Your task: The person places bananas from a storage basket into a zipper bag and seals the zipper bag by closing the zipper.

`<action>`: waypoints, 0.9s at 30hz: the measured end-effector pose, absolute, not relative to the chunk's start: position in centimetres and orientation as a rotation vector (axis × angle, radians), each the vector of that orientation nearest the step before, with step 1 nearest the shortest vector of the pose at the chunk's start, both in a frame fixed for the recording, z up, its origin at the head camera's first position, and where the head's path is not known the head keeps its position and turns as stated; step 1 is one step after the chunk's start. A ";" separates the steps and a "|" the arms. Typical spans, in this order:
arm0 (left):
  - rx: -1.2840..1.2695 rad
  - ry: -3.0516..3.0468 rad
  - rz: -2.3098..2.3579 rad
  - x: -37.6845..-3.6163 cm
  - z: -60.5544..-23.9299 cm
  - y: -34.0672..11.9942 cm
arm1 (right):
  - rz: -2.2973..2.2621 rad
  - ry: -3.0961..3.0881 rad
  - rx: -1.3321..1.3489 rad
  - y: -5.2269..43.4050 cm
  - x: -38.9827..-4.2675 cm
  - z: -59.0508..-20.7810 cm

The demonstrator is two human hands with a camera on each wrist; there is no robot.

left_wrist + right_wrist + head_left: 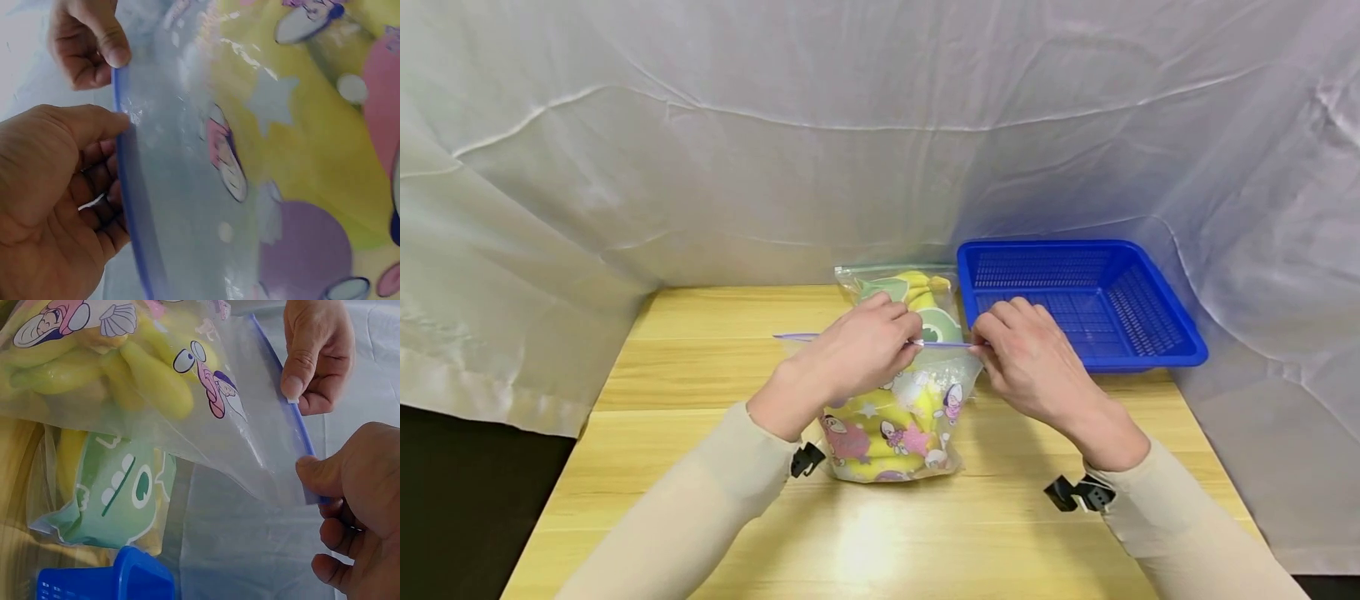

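Observation:
A clear zip bag (868, 410) printed with pink and purple cartoon figures stands upright on the table, with yellow bananas (156, 381) inside. Along its top runs a purple zip strip (947, 344). My left hand (857, 350) pinches this strip near its middle, thumb on a small white slider (292, 400) in the right wrist view. At the strip's right end, my right hand (1037, 367) pinches the corner between thumb and fingers. In the left wrist view the bag's printed side (275, 106) fills the right part.
Behind the held bag lies a second zip bag (125, 487) with a green cartoon print and yellow contents. A blue plastic basket (1052, 245) stands at the back right of the wooden table (700, 367). Pale cloth (775, 183) hangs behind and at both sides.

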State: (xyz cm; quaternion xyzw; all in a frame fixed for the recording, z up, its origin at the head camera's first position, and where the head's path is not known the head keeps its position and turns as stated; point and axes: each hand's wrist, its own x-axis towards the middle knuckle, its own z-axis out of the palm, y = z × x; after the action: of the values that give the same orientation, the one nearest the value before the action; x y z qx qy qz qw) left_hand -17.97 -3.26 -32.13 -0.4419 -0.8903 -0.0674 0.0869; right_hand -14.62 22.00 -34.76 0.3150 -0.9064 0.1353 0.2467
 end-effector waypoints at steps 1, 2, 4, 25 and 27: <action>-1.327 -2.638 -0.193 -18.0 -32.1 -3.2 | 0.362 -2.472 0.865 22.0 -14.6 -34.7; -1.336 -2.624 -0.184 -18.0 -32.0 -3.2 | 0.353 -2.474 0.871 22.0 -14.7 -34.7; -1.346 -2.604 -0.168 -18.0 -31.9 -3.2 | 0.337 -2.479 0.878 22.1 -14.7 -34.6; -1.350 -2.641 -0.207 -17.9 -32.0 -4.4 | 0.328 -2.519 0.874 22.6 -14.8 -34.5; -1.341 -2.645 -0.220 -17.9 -32.1 -4.9 | 0.331 -2.524 0.869 22.8 -14.8 -34.5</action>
State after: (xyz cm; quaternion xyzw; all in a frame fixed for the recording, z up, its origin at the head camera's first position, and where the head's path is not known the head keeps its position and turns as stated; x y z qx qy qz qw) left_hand -17.87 -4.90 -32.05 -0.4493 -0.8864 -0.0736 0.0839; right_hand -14.77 22.75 -34.48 0.3147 -0.9145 0.1199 0.2241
